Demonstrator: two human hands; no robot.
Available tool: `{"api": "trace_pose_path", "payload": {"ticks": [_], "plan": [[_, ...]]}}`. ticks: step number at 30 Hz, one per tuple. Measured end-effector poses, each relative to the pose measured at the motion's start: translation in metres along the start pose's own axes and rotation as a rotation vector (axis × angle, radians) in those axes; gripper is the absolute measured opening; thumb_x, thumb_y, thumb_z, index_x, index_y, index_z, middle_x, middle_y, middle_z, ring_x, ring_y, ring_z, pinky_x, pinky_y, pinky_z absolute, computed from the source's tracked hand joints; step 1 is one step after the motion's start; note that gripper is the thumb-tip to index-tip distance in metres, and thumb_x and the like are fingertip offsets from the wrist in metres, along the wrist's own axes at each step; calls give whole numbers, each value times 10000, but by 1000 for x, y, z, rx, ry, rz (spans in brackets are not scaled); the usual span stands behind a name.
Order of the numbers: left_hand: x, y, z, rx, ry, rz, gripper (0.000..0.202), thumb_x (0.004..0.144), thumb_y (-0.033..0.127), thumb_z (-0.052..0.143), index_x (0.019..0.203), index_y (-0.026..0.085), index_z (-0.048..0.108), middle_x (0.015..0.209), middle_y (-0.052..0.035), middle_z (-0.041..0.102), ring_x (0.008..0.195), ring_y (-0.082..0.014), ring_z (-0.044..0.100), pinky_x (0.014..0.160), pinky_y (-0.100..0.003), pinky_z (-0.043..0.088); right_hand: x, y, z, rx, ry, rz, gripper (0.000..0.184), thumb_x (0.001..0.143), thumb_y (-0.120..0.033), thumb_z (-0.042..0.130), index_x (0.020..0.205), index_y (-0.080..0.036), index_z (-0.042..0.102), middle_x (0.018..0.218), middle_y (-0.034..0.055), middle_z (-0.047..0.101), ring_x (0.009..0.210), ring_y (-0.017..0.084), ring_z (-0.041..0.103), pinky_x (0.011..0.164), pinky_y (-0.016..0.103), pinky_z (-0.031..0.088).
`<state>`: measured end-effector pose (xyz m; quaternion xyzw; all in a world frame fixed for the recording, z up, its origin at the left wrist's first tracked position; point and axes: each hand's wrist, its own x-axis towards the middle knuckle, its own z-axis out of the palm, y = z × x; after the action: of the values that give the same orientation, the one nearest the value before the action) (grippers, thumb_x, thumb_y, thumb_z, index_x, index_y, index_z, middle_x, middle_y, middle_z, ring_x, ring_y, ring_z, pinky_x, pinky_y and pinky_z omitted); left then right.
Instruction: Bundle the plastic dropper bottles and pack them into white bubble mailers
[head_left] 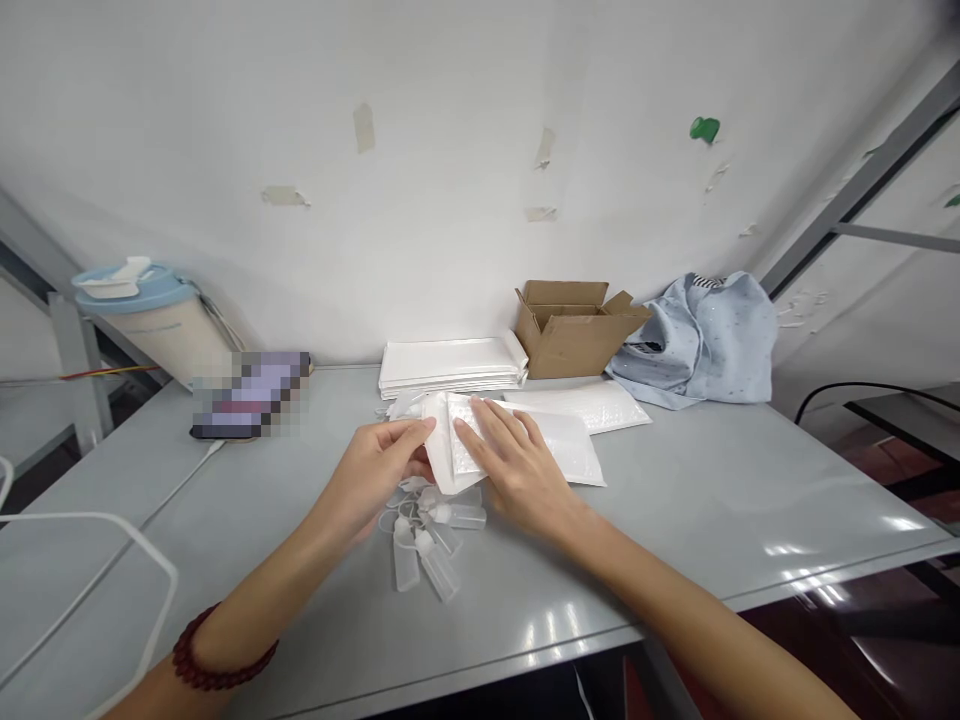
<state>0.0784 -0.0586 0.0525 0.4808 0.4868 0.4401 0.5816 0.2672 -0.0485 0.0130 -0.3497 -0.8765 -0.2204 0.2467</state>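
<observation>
A white bubble mailer [566, 445] lies over the middle of the desk, its flap end turned toward the left. My left hand [386, 455] pinches the edge of that flap between thumb and fingers. Across the mailer's bubbled face, my right hand [517, 460] rests with its fingers stretched out and a little spread. Just below, several small translucent plastic bottles [435, 570] with attached caps are heaped on the desk. Another bubble mailer [607, 405] lies flat behind. Clear plastic [405, 405] shows partly beyond my left hand.
A stack of white mailers [450, 362] sits against the wall beside an open cardboard box [574, 345]. To the right is a light blue cloth bag [705, 340]. On the left stand a tumbler [154, 330] and a propped phone [251, 395] with a white cable [161, 505].
</observation>
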Motion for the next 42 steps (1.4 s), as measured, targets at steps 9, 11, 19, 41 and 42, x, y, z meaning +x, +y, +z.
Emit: {"api": "trace_pose_path", "payload": {"ticks": [9, 11, 19, 41, 42], "plan": [[2, 1, -7, 134, 192, 33, 248, 765, 379, 651, 624, 177, 680, 586, 4, 610, 631, -166, 589, 615, -261, 454, -1, -2, 2, -163, 119, 68, 488, 833, 7, 399, 1316, -42, 441, 1104, 148, 639, 1050, 232, 548, 919, 410, 396], [3, 2, -9, 76, 205, 5, 226, 742, 372, 677, 642, 170, 694, 606, -3, 625, 603, -152, 569, 609, -260, 458, -2, -1, 3, -149, 138, 47, 469, 844, 12, 382, 1304, -43, 446, 1158, 135, 636, 1126, 210, 525, 974, 396, 357], [5, 9, -12, -214, 130, -123, 185, 678, 292, 740, 645, 117, 691, 586, -24, 615, 533, -116, 537, 488, -210, 450, 0, -1, 6, -265, 176, 146, 405, 844, -22, 444, 1242, -81, 485, 1094, 169, 651, 1048, 266, 571, 930, 459, 347], [3, 10, -12, -92, 146, -119, 421, 746, 315, 645, 451, 185, 374, 412, 70, 351, 359, -51, 326, 374, -192, 221, 1, 7, -9, -65, 325, -36, 241, 868, 3, 427, 971, -127, 603, 820, 52, 685, 807, 150, 611, 849, 336, 409], [3, 10, -12, -99, 144, -122, 423, 749, 320, 646, 452, 185, 377, 414, 69, 353, 361, -53, 333, 375, -193, 226, 0, 7, -8, -57, 331, -38, 250, 871, 4, 419, 977, -129, 602, 852, 58, 697, 838, 151, 624, 868, 339, 410]]}}
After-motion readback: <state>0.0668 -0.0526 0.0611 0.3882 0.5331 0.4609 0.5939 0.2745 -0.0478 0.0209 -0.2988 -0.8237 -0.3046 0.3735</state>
